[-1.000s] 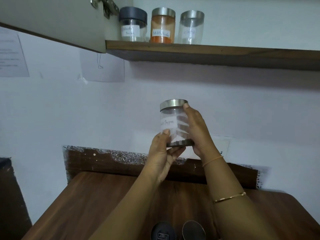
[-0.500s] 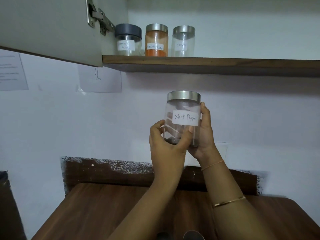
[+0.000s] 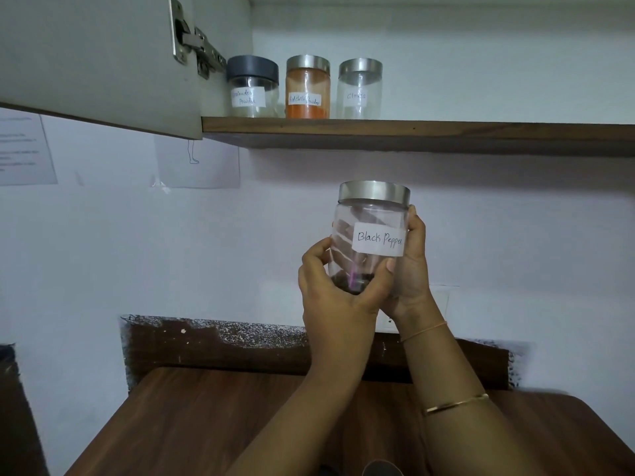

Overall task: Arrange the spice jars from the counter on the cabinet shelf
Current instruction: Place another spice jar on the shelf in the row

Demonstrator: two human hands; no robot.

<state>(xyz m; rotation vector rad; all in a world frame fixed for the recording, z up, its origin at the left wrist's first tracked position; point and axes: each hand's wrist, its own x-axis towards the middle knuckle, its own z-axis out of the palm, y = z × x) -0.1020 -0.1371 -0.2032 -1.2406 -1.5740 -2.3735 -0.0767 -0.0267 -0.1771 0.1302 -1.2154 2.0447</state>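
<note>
I hold a clear jar labelled Black Pepper (image 3: 372, 235) with a steel lid, upright, in mid air below the wooden cabinet shelf (image 3: 412, 130). My left hand (image 3: 338, 292) grips its lower left side and base. My right hand (image 3: 410, 269) wraps round its right side and back. A little dark pepper lies at the jar's bottom. On the shelf's left end stand three jars in a row: a grey-lidded coriander powder jar (image 3: 252, 87), an orange red chilli powder jar (image 3: 308, 88), and a clear cloves jar (image 3: 359, 89).
The open cabinet door (image 3: 103, 56) with its hinge hangs at upper left. The shelf runs on to the right of the cloves jar. A brown wooden counter (image 3: 192, 424) lies below; one steel lid (image 3: 381, 468) shows at the bottom edge. Papers (image 3: 24, 149) hang on the wall.
Both hands turned the jar so its label faces me and lifted it slightly. The view tilted upward, so the shelf sits lower in frame.
</note>
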